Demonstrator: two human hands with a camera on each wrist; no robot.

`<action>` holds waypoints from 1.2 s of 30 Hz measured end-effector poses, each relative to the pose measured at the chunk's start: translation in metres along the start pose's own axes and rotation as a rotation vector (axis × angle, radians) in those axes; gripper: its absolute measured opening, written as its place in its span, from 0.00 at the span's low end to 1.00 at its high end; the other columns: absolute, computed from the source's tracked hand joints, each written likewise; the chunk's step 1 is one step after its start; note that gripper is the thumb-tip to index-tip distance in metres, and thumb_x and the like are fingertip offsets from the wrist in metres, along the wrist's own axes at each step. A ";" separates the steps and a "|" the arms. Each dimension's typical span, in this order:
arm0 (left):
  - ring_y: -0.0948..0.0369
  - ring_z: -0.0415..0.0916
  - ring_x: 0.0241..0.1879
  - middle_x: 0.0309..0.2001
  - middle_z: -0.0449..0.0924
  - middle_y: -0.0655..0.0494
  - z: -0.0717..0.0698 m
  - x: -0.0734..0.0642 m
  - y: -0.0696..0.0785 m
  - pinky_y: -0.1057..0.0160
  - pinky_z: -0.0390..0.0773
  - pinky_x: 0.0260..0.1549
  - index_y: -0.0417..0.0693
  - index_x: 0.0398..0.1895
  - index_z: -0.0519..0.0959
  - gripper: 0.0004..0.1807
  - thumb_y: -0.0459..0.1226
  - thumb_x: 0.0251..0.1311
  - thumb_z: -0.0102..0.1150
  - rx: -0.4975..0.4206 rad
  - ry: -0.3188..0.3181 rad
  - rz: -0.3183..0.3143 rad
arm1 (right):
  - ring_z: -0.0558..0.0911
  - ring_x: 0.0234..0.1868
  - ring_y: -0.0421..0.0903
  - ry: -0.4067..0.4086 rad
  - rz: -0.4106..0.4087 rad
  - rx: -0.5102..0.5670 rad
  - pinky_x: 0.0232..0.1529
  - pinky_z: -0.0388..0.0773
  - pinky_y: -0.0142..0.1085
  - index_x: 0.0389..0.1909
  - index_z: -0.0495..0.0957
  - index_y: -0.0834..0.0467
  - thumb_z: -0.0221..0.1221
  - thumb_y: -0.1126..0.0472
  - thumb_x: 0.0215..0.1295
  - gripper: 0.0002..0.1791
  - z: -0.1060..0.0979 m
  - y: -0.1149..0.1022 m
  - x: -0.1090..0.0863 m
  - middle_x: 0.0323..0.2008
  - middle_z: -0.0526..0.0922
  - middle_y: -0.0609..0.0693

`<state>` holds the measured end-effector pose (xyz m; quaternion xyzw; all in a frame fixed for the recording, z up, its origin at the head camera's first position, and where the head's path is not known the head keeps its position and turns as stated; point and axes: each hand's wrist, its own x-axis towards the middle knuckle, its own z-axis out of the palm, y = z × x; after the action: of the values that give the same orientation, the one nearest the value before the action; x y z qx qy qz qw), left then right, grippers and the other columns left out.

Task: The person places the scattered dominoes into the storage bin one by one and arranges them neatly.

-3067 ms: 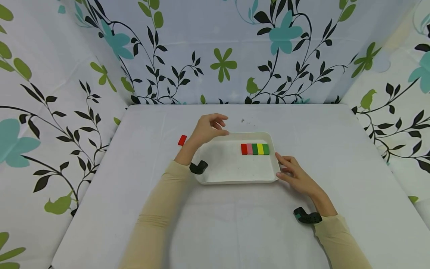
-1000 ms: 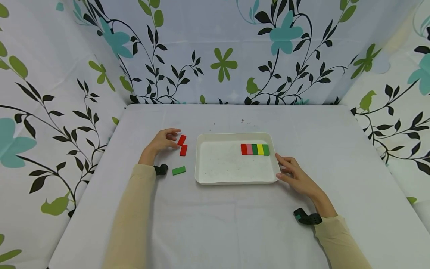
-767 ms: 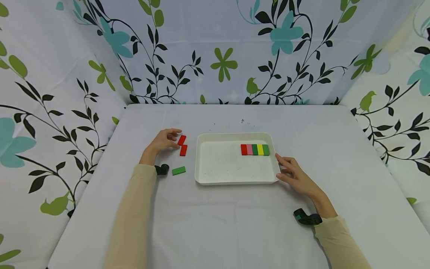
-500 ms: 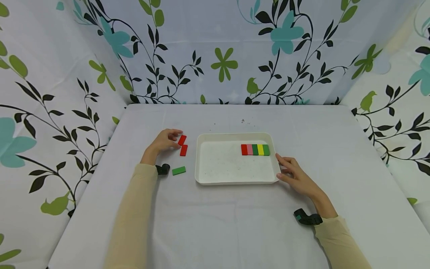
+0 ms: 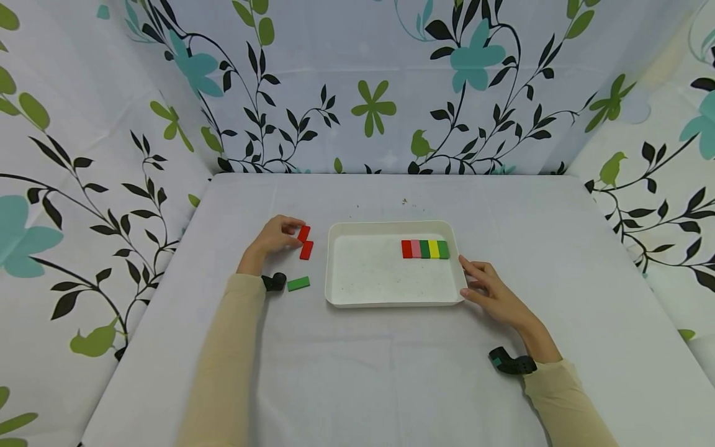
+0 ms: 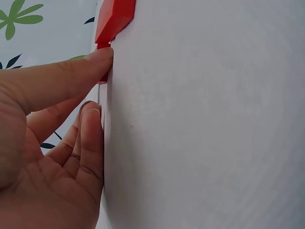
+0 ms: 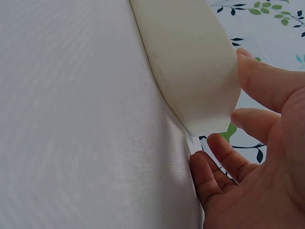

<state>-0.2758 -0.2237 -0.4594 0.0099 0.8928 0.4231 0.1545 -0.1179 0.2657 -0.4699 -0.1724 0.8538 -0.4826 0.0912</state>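
Observation:
Two small red blocks lie on the white table left of the tray, the upper red block (image 5: 304,233) above the lower red block (image 5: 306,250). My left hand (image 5: 275,234) pinches the upper one end to end between thumb and index finger. In the left wrist view the thumb (image 6: 71,78) hides much of that block, and the nearer red block (image 6: 116,19) shows above it. My right hand (image 5: 491,292) touches the right side of the cream tray (image 5: 363,305) with thumb and index finger, the other fingers relaxed beneath.
Inside the tray, a row of red, pink, dark green, yellow and green blocks (image 5: 425,249) stands near the upper right. A loose green block (image 5: 298,284) lies near my left wrist camera (image 5: 275,282). Small specks (image 5: 404,202) dot the table behind the tray.
My left hand has moved from over the tray to the red blocks, then edged right until thumb and index finger close on the upper one. The right hand stays at the tray.

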 end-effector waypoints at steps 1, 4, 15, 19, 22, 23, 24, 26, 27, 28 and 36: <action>0.48 0.64 0.57 0.56 0.68 0.43 0.000 0.000 0.000 0.51 0.71 0.57 0.46 0.62 0.75 0.27 0.29 0.56 0.63 -0.003 0.002 0.000 | 0.65 0.64 0.59 0.000 0.003 -0.002 0.58 0.65 0.25 0.77 0.50 0.53 0.56 0.62 0.71 0.38 0.000 0.000 0.000 0.66 0.57 0.62; 0.48 0.64 0.56 0.55 0.69 0.43 0.000 0.000 -0.001 0.52 0.71 0.56 0.45 0.62 0.75 0.27 0.29 0.56 0.63 -0.001 0.006 0.007 | 0.65 0.64 0.59 0.002 0.013 -0.007 0.58 0.65 0.27 0.77 0.50 0.51 0.56 0.61 0.71 0.38 0.000 -0.001 -0.001 0.66 0.57 0.62; 0.49 0.67 0.57 0.57 0.73 0.42 -0.003 -0.002 -0.009 0.52 0.68 0.60 0.44 0.62 0.74 0.28 0.30 0.56 0.65 -0.078 0.023 0.023 | 0.66 0.63 0.58 0.000 0.029 -0.011 0.59 0.65 0.32 0.77 0.49 0.50 0.56 0.60 0.71 0.39 0.000 -0.002 -0.001 0.67 0.57 0.62; 0.48 0.68 0.58 0.57 0.73 0.42 -0.004 -0.004 -0.009 0.52 0.68 0.62 0.44 0.63 0.73 0.28 0.30 0.57 0.65 -0.118 0.027 0.016 | 0.66 0.63 0.58 0.001 0.032 -0.011 0.58 0.65 0.30 0.77 0.49 0.50 0.56 0.60 0.71 0.39 0.000 -0.002 -0.001 0.66 0.58 0.61; 0.48 0.68 0.58 0.58 0.73 0.41 -0.004 -0.006 -0.009 0.52 0.68 0.63 0.43 0.63 0.72 0.28 0.30 0.58 0.64 -0.144 0.030 0.016 | 0.65 0.63 0.58 0.000 0.022 -0.004 0.58 0.65 0.28 0.77 0.50 0.51 0.56 0.61 0.71 0.39 0.000 -0.002 -0.001 0.66 0.58 0.62; 0.48 0.68 0.59 0.58 0.73 0.41 -0.004 -0.006 -0.009 0.52 0.68 0.63 0.43 0.64 0.72 0.28 0.31 0.58 0.64 -0.147 0.029 0.017 | 0.65 0.63 0.57 0.000 0.018 -0.002 0.58 0.65 0.27 0.77 0.50 0.52 0.56 0.61 0.71 0.39 0.000 -0.001 0.000 0.66 0.58 0.62; 0.48 0.68 0.59 0.59 0.73 0.41 -0.005 -0.006 -0.009 0.52 0.68 0.63 0.43 0.64 0.72 0.28 0.30 0.58 0.64 -0.158 0.031 0.015 | 0.64 0.64 0.57 0.000 0.012 0.001 0.58 0.65 0.26 0.77 0.50 0.52 0.56 0.62 0.71 0.38 0.000 -0.001 0.000 0.66 0.58 0.62; 0.49 0.68 0.58 0.58 0.74 0.41 -0.006 -0.007 -0.009 0.52 0.68 0.63 0.43 0.64 0.72 0.29 0.30 0.58 0.65 -0.177 0.037 0.016 | 0.64 0.64 0.57 0.000 0.006 0.005 0.57 0.64 0.25 0.77 0.50 0.53 0.56 0.62 0.70 0.38 0.001 -0.001 0.000 0.66 0.58 0.62; 0.49 0.69 0.58 0.58 0.74 0.41 -0.007 -0.007 -0.010 0.53 0.68 0.63 0.43 0.64 0.72 0.29 0.30 0.58 0.65 -0.189 0.040 0.015 | 0.64 0.64 0.57 0.000 0.006 0.008 0.57 0.64 0.24 0.77 0.50 0.53 0.56 0.62 0.70 0.38 0.001 0.000 0.000 0.66 0.58 0.62; 0.49 0.69 0.58 0.58 0.74 0.41 -0.008 -0.008 -0.010 0.54 0.68 0.63 0.43 0.64 0.72 0.29 0.30 0.57 0.65 -0.203 0.041 0.015 | 0.64 0.64 0.57 0.001 0.006 0.008 0.57 0.64 0.24 0.77 0.50 0.53 0.56 0.62 0.70 0.38 0.001 0.000 0.000 0.66 0.58 0.62; 0.52 0.70 0.57 0.59 0.73 0.42 -0.011 -0.010 -0.006 0.63 0.73 0.58 0.44 0.65 0.71 0.30 0.29 0.57 0.65 -0.272 0.060 -0.031 | 0.65 0.63 0.57 0.009 0.001 0.001 0.57 0.65 0.24 0.77 0.51 0.53 0.57 0.62 0.70 0.38 0.000 0.001 0.000 0.66 0.58 0.61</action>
<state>-0.2683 -0.2374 -0.4551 -0.0373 0.8315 0.5377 0.1342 -0.1183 0.2659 -0.4712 -0.1698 0.8540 -0.4840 0.0875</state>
